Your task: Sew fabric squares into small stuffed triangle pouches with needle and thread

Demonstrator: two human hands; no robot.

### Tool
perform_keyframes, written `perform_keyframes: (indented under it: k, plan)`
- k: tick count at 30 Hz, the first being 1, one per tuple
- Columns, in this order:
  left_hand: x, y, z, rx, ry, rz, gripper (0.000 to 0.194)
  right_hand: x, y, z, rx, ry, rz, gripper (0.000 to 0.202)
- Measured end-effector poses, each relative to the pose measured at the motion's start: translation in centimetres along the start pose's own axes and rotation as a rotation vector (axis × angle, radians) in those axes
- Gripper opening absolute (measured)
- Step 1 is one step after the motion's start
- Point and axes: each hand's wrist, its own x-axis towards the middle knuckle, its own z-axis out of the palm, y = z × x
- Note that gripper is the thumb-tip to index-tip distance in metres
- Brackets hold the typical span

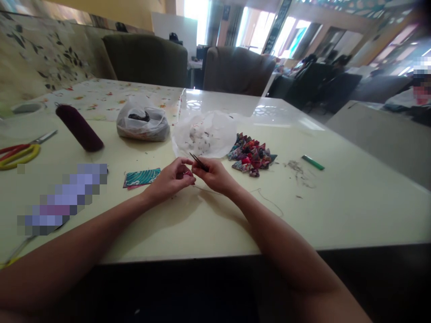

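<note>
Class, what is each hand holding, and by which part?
The right hand grips dark tweezers behind their exposed tips. The left hand holds a small pink piece; by which part cannot be told.

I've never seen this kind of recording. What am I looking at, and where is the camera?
There is no machine here, just a person's two bare hands. The one picture comes from a camera on their head, looking forward and down.

The left hand pinches a small pink piece; the right hand holds thin, dark tweezers.

On the table lie a heap of cloth pieces, teal cloth, two plastic bags, a dark red spool, scissors and a green stick. One item at left is pixelated, so I can't identify it.
</note>
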Motion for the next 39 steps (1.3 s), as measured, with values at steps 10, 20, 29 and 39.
perform_keyframes:
  k: [10, 20, 29, 39]
  plan:
    - [0.1, -0.1, -0.5, -0.128, 0.027, -0.087, 0.020, 0.1, 0.1, -0.4, 0.002, 0.077, 0.043, 0.016]
    - [0.8, -0.7, -0.7, -0.355, 0.253, -0.247, 0.016, -0.2, -1.1, 0.0, 0.179, 0.141, 0.211, 0.043]
    - [0.8, -0.5, -0.6, -0.427, 0.382, -0.146, 0.022, -0.2, -1.0, 0.8, 0.031, -0.001, 0.189, 0.048]
    - [0.4, -0.4, -0.4, -0.327, 0.306, -0.054, 0.017, -0.2, -0.8, 0.5, 0.002, 0.025, 0.169, 0.046]
